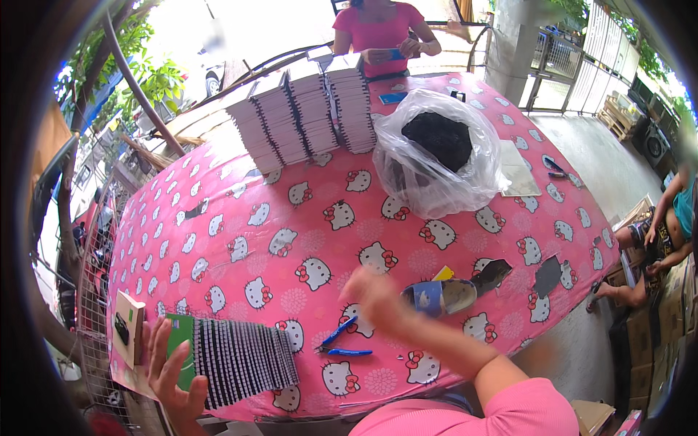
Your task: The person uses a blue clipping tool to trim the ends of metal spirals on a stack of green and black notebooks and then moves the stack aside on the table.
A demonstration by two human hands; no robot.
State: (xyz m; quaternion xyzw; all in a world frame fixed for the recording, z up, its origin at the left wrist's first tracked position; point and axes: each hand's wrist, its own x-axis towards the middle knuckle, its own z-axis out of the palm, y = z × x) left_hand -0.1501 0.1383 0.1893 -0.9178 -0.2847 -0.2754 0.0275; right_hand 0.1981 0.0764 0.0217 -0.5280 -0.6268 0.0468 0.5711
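Observation:
My left hand point(174, 367) is raised with its fingers spread at the left front of the table, and nothing shows in it. Beside it lies a fanned row of spiral-bound notebooks point(243, 360) with black coils, a green cover point(179, 341) showing at its left end. My right hand point(374, 294) is over the middle of the table, its fingers smeared by motion, so I cannot tell if it holds anything. Blue-handled cutting pliers point(342, 340) rest between the two hands, jaws toward the notebooks. A blue open-topped container point(429, 297) lies just right of my right hand.
A clear plastic bag point(418, 192) holding a black mass stands on the pink table cover point(240, 291). Tall stacks of spiral-bound notebooks point(269, 120) stand at the back. Across the table a person in pink point(374, 29) handles something blue. Another person point(672, 218) sits at the right.

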